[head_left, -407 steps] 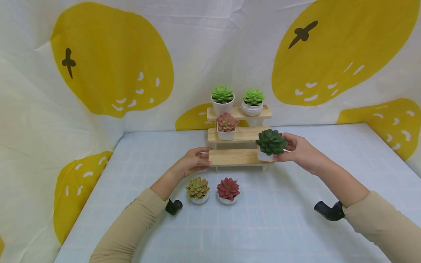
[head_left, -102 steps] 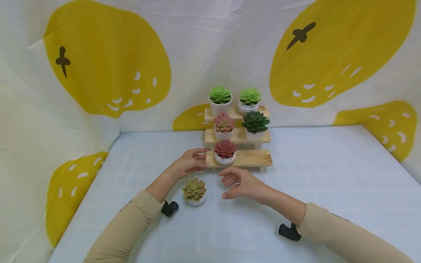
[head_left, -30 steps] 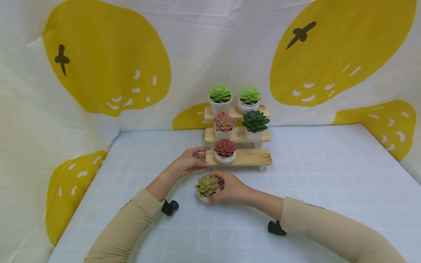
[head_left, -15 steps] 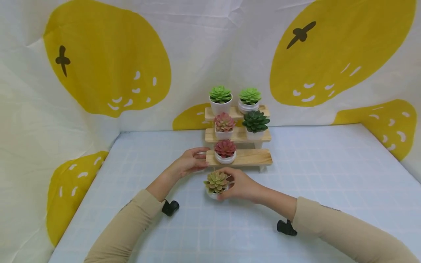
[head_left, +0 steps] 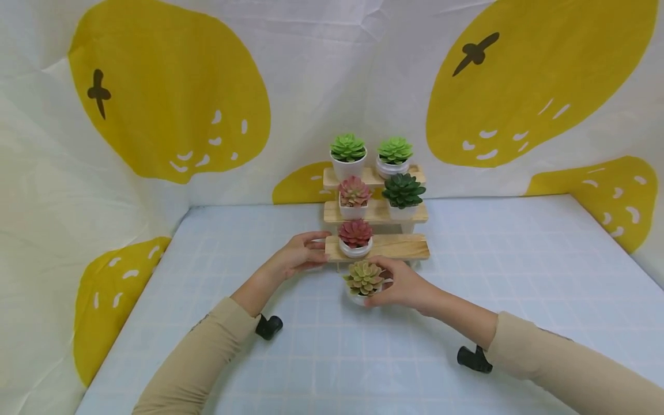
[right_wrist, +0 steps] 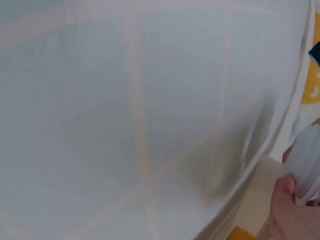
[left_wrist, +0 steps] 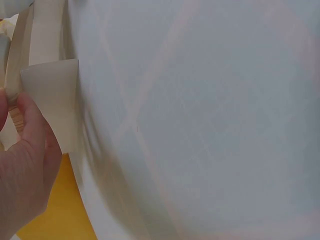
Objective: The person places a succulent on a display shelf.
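My right hand (head_left: 410, 286) grips the white pot of a yellow-green succulent (head_left: 364, 278), held in front of the lowest tier. In the right wrist view the white pot (right_wrist: 306, 162) sits between thumb and fingers. My left hand (head_left: 298, 253) pinches the left end of the wooden three-tier plant stand (head_left: 399, 246); the board's end (left_wrist: 19, 65) shows between its fingers in the left wrist view. On the lowest tier's left stands a dark red succulent (head_left: 355, 233).
A pink succulent (head_left: 354, 192) and a dark green succulent (head_left: 403, 191) occupy the middle tier. Two bright green succulents, left (head_left: 348, 148) and right (head_left: 395, 150), stand on top. A lemon-print cloth (head_left: 311, 86) hangs close behind the stand. Pale checked cloth (head_left: 311, 369) covers the table.
Since a second ago my right hand has carried the yellow-green succulent rightward and toward the stand. Earlier, the dark green and dark red succulents came onto the tiers. My left hand has stayed.
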Available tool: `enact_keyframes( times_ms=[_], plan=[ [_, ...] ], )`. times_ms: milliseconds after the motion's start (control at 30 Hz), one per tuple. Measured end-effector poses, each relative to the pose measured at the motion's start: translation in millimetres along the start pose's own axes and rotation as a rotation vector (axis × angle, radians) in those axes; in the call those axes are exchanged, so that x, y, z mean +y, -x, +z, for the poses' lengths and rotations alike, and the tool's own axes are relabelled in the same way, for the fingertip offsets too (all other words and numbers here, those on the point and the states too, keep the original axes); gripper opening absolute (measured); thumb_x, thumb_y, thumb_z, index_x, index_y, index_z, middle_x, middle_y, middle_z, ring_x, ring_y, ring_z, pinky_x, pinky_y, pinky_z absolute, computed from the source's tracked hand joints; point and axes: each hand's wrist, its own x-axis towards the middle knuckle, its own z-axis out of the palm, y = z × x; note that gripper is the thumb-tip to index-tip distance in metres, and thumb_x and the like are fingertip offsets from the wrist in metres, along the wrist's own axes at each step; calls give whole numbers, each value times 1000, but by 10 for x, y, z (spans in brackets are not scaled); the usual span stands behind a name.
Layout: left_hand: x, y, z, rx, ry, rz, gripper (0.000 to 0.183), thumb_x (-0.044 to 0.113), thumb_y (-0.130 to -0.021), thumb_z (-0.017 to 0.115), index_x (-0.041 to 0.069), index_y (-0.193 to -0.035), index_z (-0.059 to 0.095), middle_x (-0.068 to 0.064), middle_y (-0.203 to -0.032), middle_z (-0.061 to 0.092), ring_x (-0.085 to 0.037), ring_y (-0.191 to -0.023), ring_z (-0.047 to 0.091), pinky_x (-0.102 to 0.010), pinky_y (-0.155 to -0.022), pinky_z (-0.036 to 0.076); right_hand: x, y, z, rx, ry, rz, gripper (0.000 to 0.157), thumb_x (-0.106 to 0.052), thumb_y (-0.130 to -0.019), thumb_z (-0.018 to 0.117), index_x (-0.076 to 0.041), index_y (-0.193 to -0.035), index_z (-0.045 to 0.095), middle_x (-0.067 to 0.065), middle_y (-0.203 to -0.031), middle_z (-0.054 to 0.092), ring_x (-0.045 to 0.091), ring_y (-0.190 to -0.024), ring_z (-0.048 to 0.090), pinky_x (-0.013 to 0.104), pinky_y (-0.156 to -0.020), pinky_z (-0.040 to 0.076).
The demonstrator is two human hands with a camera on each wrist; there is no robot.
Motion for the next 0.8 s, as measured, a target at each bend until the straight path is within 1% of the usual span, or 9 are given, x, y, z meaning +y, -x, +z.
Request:
enact_keyframes(
  times_ms=[133, 367, 600, 800],
  plan=[
    [-5, 5, 2, -1, 3, 3, 58, -10, -85, 58, 3, -140, 40, -24, -132, 48, -12, -83, 60, -25, -71, 52, -6, 44, -61, 9, 2, 6, 66, -16, -72, 81, -4, -128, 49, 8, -116, 55, 25, -103, 50, 37, -86, 46],
    [5, -4, 2, 2, 3, 3, 58, -9, -85, 58, 3, -139, 40, -23, -131, 49, -13, -83, 60, -26, -73, 52, -47, 143, -221, 46, 19, 27, 69, -18, -72, 81, -5, -130, 46, 10, -120, 53, 24, -107, 48, 40, -90, 44],
    [10, -4, 1, 13, -6, -6, 58, -9, -85, 59, 4, -139, 42, -22, -130, 50, -13, -83, 59, -28, -76, 52, -62, 170, -365, 85, 19, 10, 68, -15, -72, 80, 0, -130, 47, 14, -121, 50, 26, -105, 49, 34, -84, 48],
    [-3, 4, -1, 0, 11, 0, 58, -10, -85, 57, 3, -139, 40, -22, -128, 50, -13, -84, 59, -25, -72, 52, -60, 163, -428, 109, 23, 11, 71, -17, -73, 79, -3, -133, 44, 15, -129, 45, 30, -113, 47, 40, -90, 45]
  ],
)
